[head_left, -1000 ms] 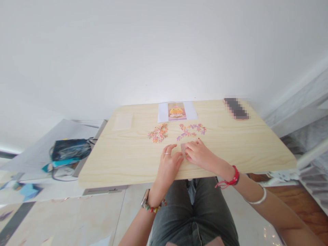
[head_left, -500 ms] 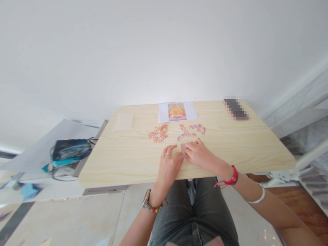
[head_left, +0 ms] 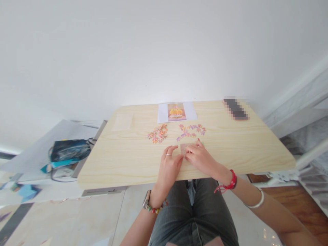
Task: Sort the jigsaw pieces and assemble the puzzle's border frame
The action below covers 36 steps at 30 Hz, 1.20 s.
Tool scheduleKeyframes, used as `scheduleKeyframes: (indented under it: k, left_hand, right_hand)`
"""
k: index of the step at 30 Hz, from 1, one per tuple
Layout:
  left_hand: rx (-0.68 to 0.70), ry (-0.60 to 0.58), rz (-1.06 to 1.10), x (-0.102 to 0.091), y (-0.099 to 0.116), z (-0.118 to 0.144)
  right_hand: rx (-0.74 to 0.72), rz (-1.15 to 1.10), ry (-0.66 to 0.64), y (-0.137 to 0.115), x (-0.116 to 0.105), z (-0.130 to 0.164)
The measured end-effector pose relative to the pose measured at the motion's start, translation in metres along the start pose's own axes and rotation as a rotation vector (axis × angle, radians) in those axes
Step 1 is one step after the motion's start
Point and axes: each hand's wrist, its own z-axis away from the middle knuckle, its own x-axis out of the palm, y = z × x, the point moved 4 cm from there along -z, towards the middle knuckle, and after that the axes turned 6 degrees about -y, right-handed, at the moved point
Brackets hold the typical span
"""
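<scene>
We judge the pinkish panel (head_left: 183, 148) light, stiff, best held by its edges; our left hand (head_left: 168, 168) is unclenched; whether our right hand (head_left: 200, 156) grips anything, we cannot tell.

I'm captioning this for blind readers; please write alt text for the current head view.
A person's right hand touches a small flat pinkish item on a pale wooden table, the left hand close beside it. Beyond lie two groups of jigsaw pieces, then a printed sheet showing a yellow cartoon figure; a dark, pixelated phone-like object lies far right.
</scene>
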Motion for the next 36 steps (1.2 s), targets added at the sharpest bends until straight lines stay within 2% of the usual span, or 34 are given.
scheduleKeyframes:
  k: [5,9,12,16,21,28,36]
  left_hand:
    - [-0.011,-0.009,0.003,0.000,0.001,0.000]
    - [-0.007,-0.005,0.006,-0.002,0.000,0.003]
    - [0.011,0.004,0.009,-0.004,-0.003,0.004]
    - [0.026,0.048,-0.012,-0.008,-0.011,0.000]
    - [0.034,0.096,-0.056,-0.012,-0.021,-0.010]
    - [0.013,0.114,-0.062,-0.008,-0.033,-0.006]
    - [-0.020,0.104,-0.075,-0.005,-0.039,-0.004]
  right_hand:
    - [0.005,-0.019,0.043,-0.001,0.002,0.003]
    - [0.057,-0.074,0.083,0.008,-0.007,0.010]
    - [0.146,-0.113,0.120,0.031,-0.017,0.019]
    - [0.259,-0.162,0.131,0.072,-0.023,0.029]
    - [0.281,-0.183,0.078,0.106,-0.021,0.023]
    - [0.116,-0.199,-0.075,0.102,-0.012,0.001]
    - [0.178,-0.215,-0.102,0.106,-0.008,-0.018]
